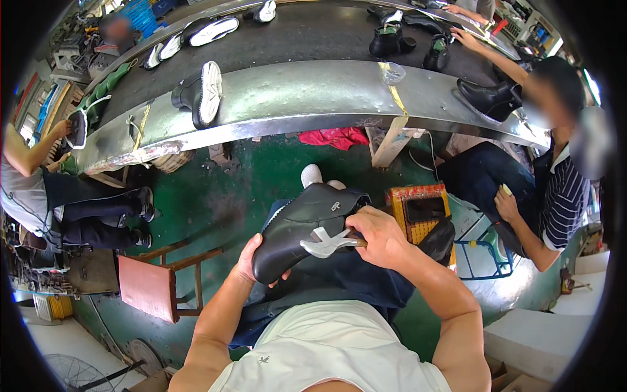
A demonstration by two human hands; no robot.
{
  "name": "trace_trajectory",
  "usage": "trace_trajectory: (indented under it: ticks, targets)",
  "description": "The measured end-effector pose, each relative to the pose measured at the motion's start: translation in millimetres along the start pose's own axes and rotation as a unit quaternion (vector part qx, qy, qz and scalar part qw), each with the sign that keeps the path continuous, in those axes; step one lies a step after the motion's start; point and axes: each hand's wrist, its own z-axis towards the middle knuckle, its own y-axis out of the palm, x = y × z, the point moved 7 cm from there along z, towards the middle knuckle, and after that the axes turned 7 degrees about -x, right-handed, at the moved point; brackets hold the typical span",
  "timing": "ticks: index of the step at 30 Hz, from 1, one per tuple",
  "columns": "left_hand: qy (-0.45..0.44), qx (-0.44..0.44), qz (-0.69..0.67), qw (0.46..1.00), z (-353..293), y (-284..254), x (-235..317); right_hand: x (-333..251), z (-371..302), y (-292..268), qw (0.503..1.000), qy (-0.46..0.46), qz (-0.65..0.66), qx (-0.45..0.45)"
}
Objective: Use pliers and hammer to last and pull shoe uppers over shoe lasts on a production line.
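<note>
A black leather ankle boot (290, 228) lies tilted over my lap, its toe toward my left and its opening toward the upper right. A small silver ornament sits on its side. My left hand (250, 260) is closed round the toe end, with some fingers hidden under the boot. In my right hand (379, 236) is a hammer (323, 244), gripped by its handle close to the head. The silver hammer head is over the side of the boot; whether it touches the leather I cannot tell.
Ahead runs a dark conveyor belt (294, 39) with a metal edge (294, 91), where a white-soled boot (209, 95) and a black boot (486, 99) rest. Co-workers sit at left and right. A stool (149, 287) stands left; a yellow-red crate (418, 219) stands right.
</note>
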Motion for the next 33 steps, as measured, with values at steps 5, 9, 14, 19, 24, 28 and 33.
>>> trace_trajectory:
  ticks: [5,9,14,19,24,28,33]
  targets:
    - [-0.026,0.002,-0.023,0.999,-3,-18,-12,35,-8,24,0.954,0.201,0.185,-0.121]
    - [-0.025,0.028,0.01,0.999,-6,-27,-19,51,-20,33,0.915,0.234,0.298,-0.135]
    - [-0.021,0.033,0.017,0.999,0,-28,-16,47,-18,35,0.957,0.212,0.169,-0.103]
    - [-0.017,0.071,-0.002,0.997,-3,-21,-20,68,-28,52,0.936,0.26,0.236,-0.032]
    - [-0.014,0.064,0.051,0.997,3,-16,-12,98,-48,75,0.685,0.341,0.639,-0.078]
    - [-0.024,0.076,0.085,0.993,6,-14,-17,96,-54,68,0.727,0.294,0.612,-0.099]
    - [-0.031,0.095,0.04,0.994,11,-15,-20,72,-39,40,0.958,0.217,0.177,-0.062]
